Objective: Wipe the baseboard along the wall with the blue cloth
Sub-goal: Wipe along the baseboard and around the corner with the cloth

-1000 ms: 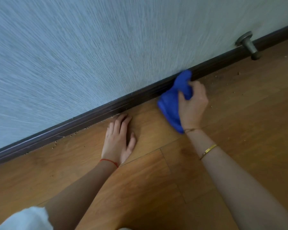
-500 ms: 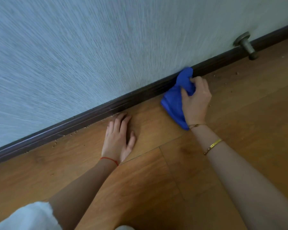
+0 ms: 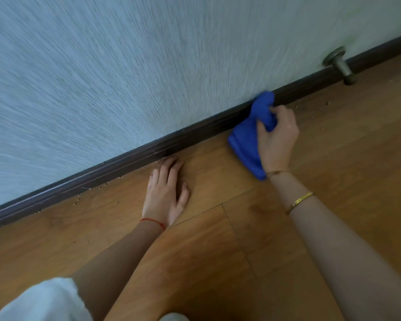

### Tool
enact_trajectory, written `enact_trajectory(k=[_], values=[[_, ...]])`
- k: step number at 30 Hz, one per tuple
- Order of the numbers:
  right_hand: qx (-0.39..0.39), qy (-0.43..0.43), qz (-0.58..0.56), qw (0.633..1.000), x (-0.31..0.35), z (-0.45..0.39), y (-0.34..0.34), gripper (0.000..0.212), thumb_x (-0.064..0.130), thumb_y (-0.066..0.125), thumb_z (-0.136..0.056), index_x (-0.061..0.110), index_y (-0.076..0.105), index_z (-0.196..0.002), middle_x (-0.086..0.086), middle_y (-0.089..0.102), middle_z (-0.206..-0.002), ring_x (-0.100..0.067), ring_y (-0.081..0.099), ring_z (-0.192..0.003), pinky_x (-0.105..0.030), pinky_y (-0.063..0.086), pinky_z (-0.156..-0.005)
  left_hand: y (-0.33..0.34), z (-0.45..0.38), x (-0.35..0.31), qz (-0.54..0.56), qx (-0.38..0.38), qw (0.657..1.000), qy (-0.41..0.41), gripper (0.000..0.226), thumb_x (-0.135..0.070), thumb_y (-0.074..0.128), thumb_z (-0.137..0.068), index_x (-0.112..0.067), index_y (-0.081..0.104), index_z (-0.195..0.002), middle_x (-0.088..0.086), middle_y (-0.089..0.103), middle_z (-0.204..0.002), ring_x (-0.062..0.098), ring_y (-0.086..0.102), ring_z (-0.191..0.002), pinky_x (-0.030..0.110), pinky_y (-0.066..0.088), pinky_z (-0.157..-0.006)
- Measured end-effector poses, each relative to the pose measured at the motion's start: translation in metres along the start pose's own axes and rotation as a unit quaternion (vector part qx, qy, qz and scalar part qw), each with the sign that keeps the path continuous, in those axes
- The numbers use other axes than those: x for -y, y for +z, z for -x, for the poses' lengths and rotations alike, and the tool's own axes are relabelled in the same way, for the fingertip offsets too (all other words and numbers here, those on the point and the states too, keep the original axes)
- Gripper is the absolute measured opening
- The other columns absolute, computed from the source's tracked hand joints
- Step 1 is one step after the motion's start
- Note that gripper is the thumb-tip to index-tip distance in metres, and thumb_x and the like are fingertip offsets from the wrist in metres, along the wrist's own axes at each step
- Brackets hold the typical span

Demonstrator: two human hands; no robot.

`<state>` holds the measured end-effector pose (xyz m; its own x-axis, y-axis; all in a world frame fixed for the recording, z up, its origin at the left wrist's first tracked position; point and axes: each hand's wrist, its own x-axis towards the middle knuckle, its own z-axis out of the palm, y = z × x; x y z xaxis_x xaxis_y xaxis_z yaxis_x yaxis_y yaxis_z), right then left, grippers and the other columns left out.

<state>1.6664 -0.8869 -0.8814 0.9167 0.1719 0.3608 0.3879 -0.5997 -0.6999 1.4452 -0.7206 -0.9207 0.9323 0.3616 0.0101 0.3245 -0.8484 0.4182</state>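
Nearest us, our left hand lies flat on the wooden floor, fingers pressed together and pointing at the wall, holding nothing; if our weight shifts further right, that prop could slide on the smooth boards. Beyond it, our right hand bunches the blue cloth, thumb and fingers pinching its upper fold against the dark baseboard, while the loose lower part trails on the floor. We judge that trailing tail could drag the crumbs scattered along the floor edge and smear them onto the trim. Farther right, a metal door stopper juts out from the baseboard; a fast stroke could knock our knuckles against it or snag the cloth.
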Motion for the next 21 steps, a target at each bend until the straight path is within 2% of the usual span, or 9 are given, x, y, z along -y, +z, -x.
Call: enact_trajectory(k=[3,8,11,13,17,19,21], values=[[-0.01,-0.005,-0.002,1.0,0.011,0.0,0.006,0.019,0.002,0.068,-0.082,0.002,0.061,-0.1,-0.012,0.058,-0.103,-0.022,0.059,-0.096,-0.029,0.05,-0.086,0.0,0.0,0.0,0.006,0.0,1.0,-0.002,0.055,-0.034,0.049,-0.096,-0.011,0.044,-0.146,0.009,0.042,-0.148,0.029,0.043,-0.124,0.048,0.04,-0.107],[0.086,-0.135,-0.019,0.987,0.045,0.056,0.036,0.023,0.0,0.07,-0.082,0.001,0.062,-0.104,-0.013,0.059,-0.103,-0.024,0.058,-0.099,-0.033,0.05,-0.092,0.001,0.0,0.0,0.018,-0.003,1.0,-0.008,0.055,-0.036,0.048,-0.095,-0.012,0.044,-0.145,0.009,0.041,-0.148,0.027,0.041,-0.125,0.05,0.038,-0.108],[0.117,-0.182,-0.002,0.976,0.035,0.046,0.031,0.02,0.0,0.067,-0.084,0.001,0.063,-0.103,-0.013,0.06,-0.101,-0.027,0.059,-0.096,-0.036,0.051,-0.09,0.001,0.0,0.001,0.016,-0.004,1.0,-0.003,0.055,-0.035,0.049,-0.095,-0.012,0.045,-0.145,0.008,0.041,-0.149,0.028,0.042,-0.124,0.048,0.038,-0.108],[0.092,-0.144,-0.007,0.985,0.019,0.032,0.02,0.019,0.0,0.066,-0.083,0.001,0.062,-0.101,-0.013,0.059,-0.097,-0.025,0.058,-0.094,-0.035,0.05,-0.088,0.001,0.0,0.001,0.014,-0.006,1.0,-0.001,0.055,-0.035,0.049,-0.096,-0.012,0.044,-0.145,0.009,0.041,-0.149,0.027,0.042,-0.125,0.046,0.036,-0.108],[-0.035,0.038,-0.034,0.998,0.002,0.003,0.006,0.018,0.005,0.066,-0.083,0.002,0.061,-0.1,-0.012,0.06,-0.1,-0.017,0.057,-0.093,-0.029,0.049,-0.087,0.002,0.0,0.001,0.003,-0.011,1.0,0.007,0.054,-0.033,0.049,-0.096,-0.01,0.045,-0.144,0.01,0.043,-0.146,0.028,0.045,-0.12,0.045,0.04,-0.105],[-0.036,0.036,-0.032,0.998,0.006,0.004,0.009,0.019,0.003,0.067,-0.082,0.001,0.061,-0.1,-0.014,0.06,-0.101,-0.021,0.058,-0.094,-0.029,0.049,-0.087,0.002,0.0,0.002,-0.001,-0.017,1.0,0.006,0.053,-0.031,0.05,-0.095,-0.009,0.046,-0.143,0.011,0.044,-0.145,0.029,0.046,-0.118,0.046,0.04,-0.104],[0.006,-0.025,-0.032,0.999,0.019,0.022,0.017,0.02,0.001,0.067,-0.081,0.001,0.061,-0.1,-0.014,0.059,-0.1,-0.025,0.059,-0.096,-0.034,0.049,-0.088,0.003,0.0,0.002,-0.005,-0.019,1.0,0.003,0.054,-0.031,0.051,-0.095,-0.009,0.046,-0.143,0.011,0.045,-0.144,0.031,0.046,-0.118,0.048,0.04,-0.105]])
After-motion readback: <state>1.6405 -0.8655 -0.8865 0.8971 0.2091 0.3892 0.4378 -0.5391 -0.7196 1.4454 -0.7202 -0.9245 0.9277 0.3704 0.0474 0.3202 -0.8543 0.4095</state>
